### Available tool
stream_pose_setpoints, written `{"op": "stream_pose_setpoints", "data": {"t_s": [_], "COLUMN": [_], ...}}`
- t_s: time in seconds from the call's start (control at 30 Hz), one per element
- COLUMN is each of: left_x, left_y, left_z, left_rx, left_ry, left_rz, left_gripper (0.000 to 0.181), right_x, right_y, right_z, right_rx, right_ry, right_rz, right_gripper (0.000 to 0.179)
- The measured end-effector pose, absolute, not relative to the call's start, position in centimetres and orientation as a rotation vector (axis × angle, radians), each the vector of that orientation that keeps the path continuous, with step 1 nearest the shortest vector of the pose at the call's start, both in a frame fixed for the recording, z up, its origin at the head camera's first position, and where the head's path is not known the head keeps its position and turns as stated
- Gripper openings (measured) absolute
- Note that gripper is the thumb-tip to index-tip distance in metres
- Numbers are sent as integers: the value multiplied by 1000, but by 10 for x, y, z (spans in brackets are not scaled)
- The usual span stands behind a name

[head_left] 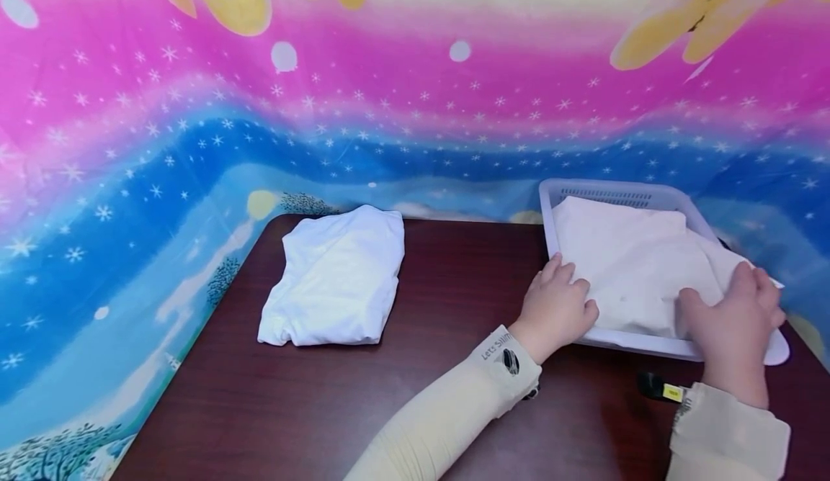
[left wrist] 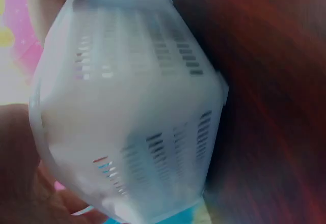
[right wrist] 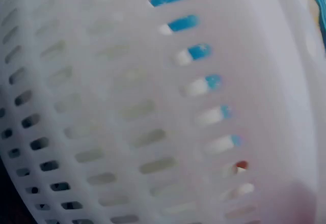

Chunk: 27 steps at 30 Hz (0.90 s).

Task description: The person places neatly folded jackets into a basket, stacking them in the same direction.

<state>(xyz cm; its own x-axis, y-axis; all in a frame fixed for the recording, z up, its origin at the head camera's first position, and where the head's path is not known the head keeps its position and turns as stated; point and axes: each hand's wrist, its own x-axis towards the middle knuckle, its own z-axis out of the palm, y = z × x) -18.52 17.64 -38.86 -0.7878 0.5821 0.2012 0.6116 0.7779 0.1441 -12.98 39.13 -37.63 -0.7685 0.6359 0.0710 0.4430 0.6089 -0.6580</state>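
Observation:
A pale plastic basket (head_left: 638, 344) stands at the table's right side, with folded white cloth (head_left: 635, 265) filling it and overlapping its right rim. My left hand (head_left: 556, 304) lies over the basket's front left corner, its fingers spread across the rim and the cloth's edge. At the right end, my right hand (head_left: 733, 315) rests on the cloth, thumb and fingers spread apart. The left wrist view shows the slotted basket wall (left wrist: 117, 96) side-on, with fingers (left wrist: 71, 201) at its rim. Only slotted basket wall (right wrist: 153, 102) fills most of the right wrist view.
Another folded white cloth (head_left: 337, 279) lies on the left part of the dark wooden table (head_left: 454, 286). A colourful printed sheet (head_left: 415, 106) hangs behind the table and down its left side. A small black strap with a yellow label (head_left: 671, 392) sticks out by the right cuff.

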Motion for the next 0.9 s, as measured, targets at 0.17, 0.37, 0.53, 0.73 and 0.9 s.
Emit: {"op": "stream_pose_setpoints", "data": {"t_s": [0.17, 0.37, 0.53, 0.73, 0.9], "left_x": [-187, -188, -188, -190, -193], "left_y": [178, 180, 179, 178, 176], "left_z": [-388, -391, -393, -394, -397], "left_rx": [-988, -997, -997, -1024, -1054], "left_ry": [-2929, -2936, -2920, -2879, -2809], "left_rz": [-236, -203, -225, -267, -277], "left_gripper": [35, 37, 37, 37, 37], "right_x": [-135, -137, -137, -137, -139], "right_y": [388, 384, 384, 391, 392], "right_z": [-378, -379, -378, -379, -381], "right_rx": [-871, -780, -782, -718, -715], "right_ry": [-2665, -2808, -2905, -2972, -2949], "right_rz": [711, 462, 436, 441, 452], "right_gripper": [82, 74, 78, 84, 83]}}
